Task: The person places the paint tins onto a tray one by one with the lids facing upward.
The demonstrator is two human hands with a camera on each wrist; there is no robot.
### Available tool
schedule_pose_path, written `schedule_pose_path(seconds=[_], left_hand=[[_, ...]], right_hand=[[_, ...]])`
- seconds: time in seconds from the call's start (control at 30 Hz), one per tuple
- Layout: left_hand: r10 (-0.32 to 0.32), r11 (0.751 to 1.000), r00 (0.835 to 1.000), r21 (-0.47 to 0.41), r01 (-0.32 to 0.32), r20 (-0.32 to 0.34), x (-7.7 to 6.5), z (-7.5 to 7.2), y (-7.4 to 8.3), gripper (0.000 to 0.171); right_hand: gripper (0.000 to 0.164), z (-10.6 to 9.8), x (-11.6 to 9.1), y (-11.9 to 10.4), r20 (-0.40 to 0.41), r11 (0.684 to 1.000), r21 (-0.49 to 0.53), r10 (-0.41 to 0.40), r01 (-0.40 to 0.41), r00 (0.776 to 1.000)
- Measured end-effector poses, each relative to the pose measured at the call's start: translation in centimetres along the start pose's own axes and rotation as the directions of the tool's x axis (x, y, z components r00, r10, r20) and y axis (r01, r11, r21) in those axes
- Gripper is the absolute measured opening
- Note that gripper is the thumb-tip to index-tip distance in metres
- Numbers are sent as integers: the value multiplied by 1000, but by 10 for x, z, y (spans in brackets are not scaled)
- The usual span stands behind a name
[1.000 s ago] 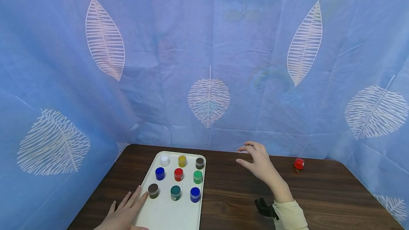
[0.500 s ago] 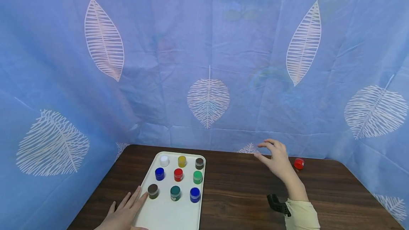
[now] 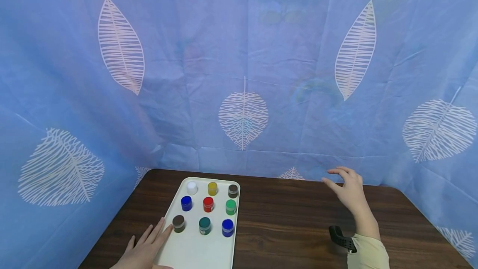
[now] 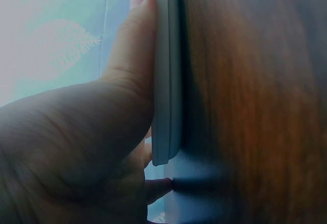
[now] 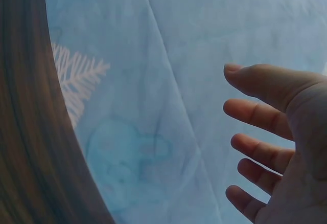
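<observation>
Small paint jars stand in rows on a white tray (image 3: 194, 254) in the head view: white (image 3: 192, 188), yellow (image 3: 212, 188) and dark (image 3: 233, 191) at the back. Blue (image 3: 186, 203), red (image 3: 208, 204) and green (image 3: 230, 207) jars make up the middle row. Nearest are brown (image 3: 178, 223), teal (image 3: 204, 226) and blue (image 3: 227, 228) jars. My left hand (image 3: 142, 250) rests with straight fingers along the tray's left edge, fingertips beside the brown jar. Over the table's right side, my right hand (image 3: 351, 192) holds nothing, its thumb and fingers apart.
The dark wooden table (image 3: 284, 219) extends well to the right of the tray. A blue curtain (image 3: 298, 128) with white leaf prints hangs behind it and at both sides. A black wrist mount (image 3: 341, 240) is on my right wrist.
My right hand has moved right, away from the tray, and now covers the lone red jar seen earlier at the table's right. My left hand and the tray have stayed put.
</observation>
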State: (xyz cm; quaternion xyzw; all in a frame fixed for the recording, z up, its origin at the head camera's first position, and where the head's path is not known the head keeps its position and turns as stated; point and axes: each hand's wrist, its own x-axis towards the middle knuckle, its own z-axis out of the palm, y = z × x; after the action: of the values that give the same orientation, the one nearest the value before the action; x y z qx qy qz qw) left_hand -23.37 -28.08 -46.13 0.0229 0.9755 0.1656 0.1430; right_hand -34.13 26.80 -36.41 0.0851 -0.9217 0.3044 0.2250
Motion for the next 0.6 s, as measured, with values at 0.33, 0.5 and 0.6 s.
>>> schedule_pose_path(seconds=[0.33,0.5,0.6], left_hand=[[-8,1000,1000,11,8,5,0,0,0,118],[-5,1000,1000,12,5,9,-1,-1,2,117],[-3,1000,1000,20,3,10,-1,-2,4,117]], right_hand=[[47,-6,-9,40,-62,995,-8,95,-95,994],[51,-4,-14,60,-82,975,-1,220,-221,972],[52,-4,-16,69,-87,954,-4,297,-299,951]])
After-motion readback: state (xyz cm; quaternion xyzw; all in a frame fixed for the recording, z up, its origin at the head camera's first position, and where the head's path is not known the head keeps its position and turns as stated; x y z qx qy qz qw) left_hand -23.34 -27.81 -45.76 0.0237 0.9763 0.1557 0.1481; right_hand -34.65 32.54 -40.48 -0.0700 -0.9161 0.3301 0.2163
